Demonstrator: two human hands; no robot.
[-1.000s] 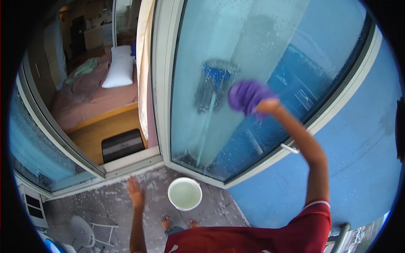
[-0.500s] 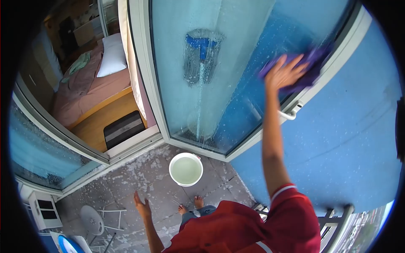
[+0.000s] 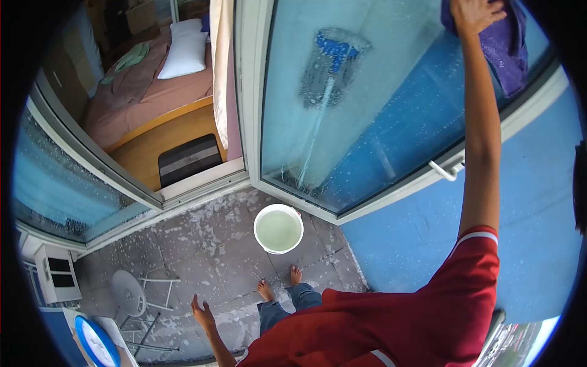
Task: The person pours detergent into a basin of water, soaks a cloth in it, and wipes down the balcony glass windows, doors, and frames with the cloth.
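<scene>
My right hand [image 3: 477, 13] is high on the wet glass door [image 3: 373, 116], holding a purple cloth [image 3: 506, 52] against the pane. The cloth hangs down beside my forearm toward the door's frame edge. The hand is partly cut off by the top of the view. Below my arm is the white door handle [image 3: 446, 171]. My left hand [image 3: 202, 311] hangs free over the tiled floor, its fingers apart and holding nothing. A blue-headed mop [image 3: 336, 50] with a pale pole shows in the glass; I cannot tell if it is behind it.
A white bucket [image 3: 279, 229] of cloudy water stands on the wet grey tiles by my feet. A folding stool [image 3: 129, 293], a small white cabinet [image 3: 57, 273] and a blue-rimmed round object [image 3: 96, 342] are at lower left. Through the doorway are a bed [image 3: 159, 104] and a striped mat [image 3: 189, 160].
My right hand and the purple cloth have moved up and right across the glass, with the arm stretched further. My left hand stays low and open. The view has shifted a little.
</scene>
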